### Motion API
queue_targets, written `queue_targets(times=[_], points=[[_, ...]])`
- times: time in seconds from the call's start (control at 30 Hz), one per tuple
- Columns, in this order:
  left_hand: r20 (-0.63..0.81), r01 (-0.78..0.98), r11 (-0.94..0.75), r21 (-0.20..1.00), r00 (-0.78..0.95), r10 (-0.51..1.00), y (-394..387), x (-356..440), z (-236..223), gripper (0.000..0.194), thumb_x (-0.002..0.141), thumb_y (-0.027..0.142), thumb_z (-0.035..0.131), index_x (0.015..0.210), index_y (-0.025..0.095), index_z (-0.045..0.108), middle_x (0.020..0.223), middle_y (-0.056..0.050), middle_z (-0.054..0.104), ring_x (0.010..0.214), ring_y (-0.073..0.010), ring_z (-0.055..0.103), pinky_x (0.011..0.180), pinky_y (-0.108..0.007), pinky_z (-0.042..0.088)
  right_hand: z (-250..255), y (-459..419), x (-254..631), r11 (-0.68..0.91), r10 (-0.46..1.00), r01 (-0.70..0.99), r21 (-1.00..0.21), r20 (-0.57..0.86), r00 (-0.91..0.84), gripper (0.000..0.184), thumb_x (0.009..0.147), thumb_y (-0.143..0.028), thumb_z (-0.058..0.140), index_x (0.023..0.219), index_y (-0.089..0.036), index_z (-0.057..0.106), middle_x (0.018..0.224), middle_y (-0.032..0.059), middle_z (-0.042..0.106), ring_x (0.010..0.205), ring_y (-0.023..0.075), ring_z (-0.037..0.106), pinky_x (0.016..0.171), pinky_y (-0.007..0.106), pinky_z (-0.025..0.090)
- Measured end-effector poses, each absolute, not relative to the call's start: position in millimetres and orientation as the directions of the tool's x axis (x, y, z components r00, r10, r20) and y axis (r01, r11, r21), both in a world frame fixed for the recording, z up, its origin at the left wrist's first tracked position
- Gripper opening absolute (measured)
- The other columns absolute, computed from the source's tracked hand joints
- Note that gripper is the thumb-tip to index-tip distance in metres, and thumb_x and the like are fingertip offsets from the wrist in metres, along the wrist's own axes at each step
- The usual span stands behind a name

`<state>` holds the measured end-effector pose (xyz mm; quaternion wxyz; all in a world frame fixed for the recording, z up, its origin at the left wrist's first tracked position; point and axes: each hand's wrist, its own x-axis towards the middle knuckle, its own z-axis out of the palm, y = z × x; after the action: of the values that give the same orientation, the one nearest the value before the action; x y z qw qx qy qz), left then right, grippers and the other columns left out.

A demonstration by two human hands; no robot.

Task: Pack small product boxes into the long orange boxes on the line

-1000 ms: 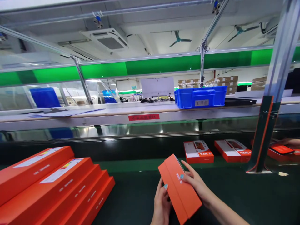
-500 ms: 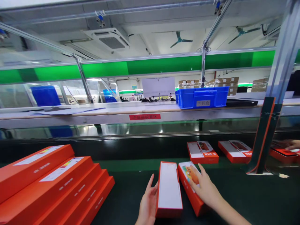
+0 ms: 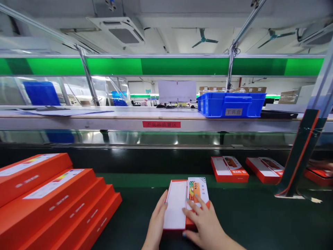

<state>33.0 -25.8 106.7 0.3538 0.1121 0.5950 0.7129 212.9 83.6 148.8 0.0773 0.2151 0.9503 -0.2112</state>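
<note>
In front of me, low in the head view, two halves of an orange phone box lie side by side. The left half is an orange box part with a white top face (image 3: 175, 205); my left hand (image 3: 156, 218) grips its left side, thumb at the edge. Against its right side sits the phone box lid (image 3: 198, 187), printed with a phone picture. My right hand (image 3: 205, 222) lies over the lid's near part, fingers spread across the top and thumb at the near end, holding it. The lid's near part is hidden by this hand.
A stepped stack of orange boxes (image 3: 78, 205) stands at the left on the dark belt (image 3: 135, 211). More phone boxes (image 3: 229, 170) lie far right, by a metal post (image 3: 299, 152). Another person's hand (image 3: 321, 164) is blurred at the right edge. A blue bin (image 3: 231, 104) sits on the shelf.
The lid has come round from a slant to lie straight against the white-topped half. My right hand has shifted left and nearer with it. The view has tilted slightly.
</note>
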Motion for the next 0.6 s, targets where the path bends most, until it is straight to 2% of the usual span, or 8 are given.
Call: queue_targets(times=[0.1, 0.17, 0.27, 0.33, 0.4, 0.5, 0.53, 0.6], points=[[-0.242, -0.321, -0.035, 0.946, -0.777, 0.581, -30.7, 11.4, 106.8, 0.047, 0.097, 0.014, 0.049, 0.144, 0.016, 0.052, 0.156, -0.001, 0.047, 0.147, -0.0139, 0.040, 0.128, -0.029, 0.023, 133.9, 113.2, 176.2, 0.867, 0.422, 0.419, -0.271, -0.051, -0.905, 0.065, 0.093, -0.054, 0.058, 0.154, -0.034, 0.045, 0.164, 0.0015, 0.031, 0.153, 0.0406, 0.020, 0.115, 0.071, 0.025], [-0.242, -0.325, -0.048, 0.945, -0.788, 0.566, -35.6, 2.1, 104.1, 0.046, 0.097, 0.015, 0.052, 0.143, 0.016, 0.052, 0.156, -0.002, 0.047, 0.146, -0.0145, 0.041, 0.128, -0.029, 0.022, 125.1, 142.0, 149.3, 0.881, 0.444, 0.427, -0.205, 0.047, -0.895, 0.062, 0.094, -0.054, 0.058, 0.152, -0.033, 0.048, 0.161, 0.0032, 0.037, 0.151, 0.0391, 0.026, 0.110, 0.067, 0.034], [-0.188, -0.307, -0.136, 0.942, -0.818, 0.543, -39.8, -2.1, 92.8, 0.047, 0.091, 0.018, 0.058, 0.138, 0.016, 0.057, 0.155, -0.008, 0.048, 0.143, -0.0211, 0.046, 0.128, -0.034, 0.024, 113.3, 184.6, 115.9, 0.890, 0.447, 0.422, -0.174, 0.145, -0.883, 0.054, 0.096, -0.050, 0.058, 0.146, -0.031, 0.054, 0.157, 0.0056, 0.044, 0.145, 0.0367, 0.037, 0.104, 0.062, 0.042], [-0.113, -0.244, -0.182, 0.953, -0.840, 0.530, -39.4, -1.9, 84.0, 0.052, 0.084, 0.022, 0.063, 0.135, 0.015, 0.060, 0.153, -0.012, 0.050, 0.141, -0.0261, 0.048, 0.127, -0.039, 0.026, 104.1, 206.4, 101.6, 0.898, 0.437, 0.411, -0.156, 0.201, -0.877, 0.048, 0.098, -0.045, 0.057, 0.143, -0.028, 0.058, 0.150, 0.0082, 0.052, 0.133, 0.0346, 0.050, 0.098, 0.057, 0.047], [-0.054, -0.164, -0.150, 0.975, -0.828, 0.559, -39.3, -3.2, 81.0, 0.059, 0.084, 0.027, 0.063, 0.141, 0.013, 0.057, 0.155, -0.014, 0.047, 0.142, -0.0272, 0.046, 0.126, -0.040, 0.028, 91.5, 221.0, 93.2, 0.906, 0.423, 0.402, -0.131, 0.253, -0.870, 0.047, 0.100, -0.047, 0.053, 0.142, -0.026, 0.059, 0.145, 0.0109, 0.057, 0.121, 0.0349, 0.057, 0.097, 0.060, 0.046], [0.169, 0.173, -0.040, 0.984, -0.842, 0.512, -49.0, -7.6, 100.8, 0.054, 0.095, 0.027, 0.050, 0.148, 0.015, 0.050, 0.159, -0.011, 0.041, 0.147, -0.0218, 0.040, 0.126, -0.040, 0.028, 67.4, 227.0, 91.4, 0.925, 0.374, 0.375, -0.067, 0.339, -0.863, 0.051, 0.102, -0.040, 0.046, 0.149, -0.023, 0.054, 0.149, 0.0128, 0.052, 0.135, 0.0418, 0.045, 0.112, 0.075, 0.021], [0.318, 0.364, 0.016, 0.931, -0.833, 0.453, -56.5, -9.0, 115.2, 0.049, 0.099, 0.026, 0.045, 0.148, 0.019, 0.050, 0.161, -0.008, 0.040, 0.149, -0.0191, 0.037, 0.126, -0.040, 0.028, 59.4, 224.1, 94.0, 0.935, 0.337, 0.354, -0.031, 0.395, -0.855, 0.051, 0.102, -0.037, 0.044, 0.151, -0.024, 0.053, 0.153, 0.0117, 0.048, 0.141, 0.0427, 0.039, 0.114, 0.075, 0.014], [0.664, 0.720, 0.211, 0.661, -0.692, 0.284, -78.8, -12.0, 152.4, 0.042, 0.103, 0.022, 0.043, 0.144, 0.024, 0.050, 0.159, -0.006, 0.041, 0.149, -0.0171, 0.035, 0.125, -0.039, 0.029, 46.5, 212.0, 103.9, 0.953, 0.213, 0.294, 0.067, 0.541, -0.814, 0.053, 0.101, -0.033, 0.042, 0.154, -0.029, 0.048, 0.160, 0.0073, 0.038, 0.146, 0.0401, 0.034, 0.116, 0.074, 0.017]])
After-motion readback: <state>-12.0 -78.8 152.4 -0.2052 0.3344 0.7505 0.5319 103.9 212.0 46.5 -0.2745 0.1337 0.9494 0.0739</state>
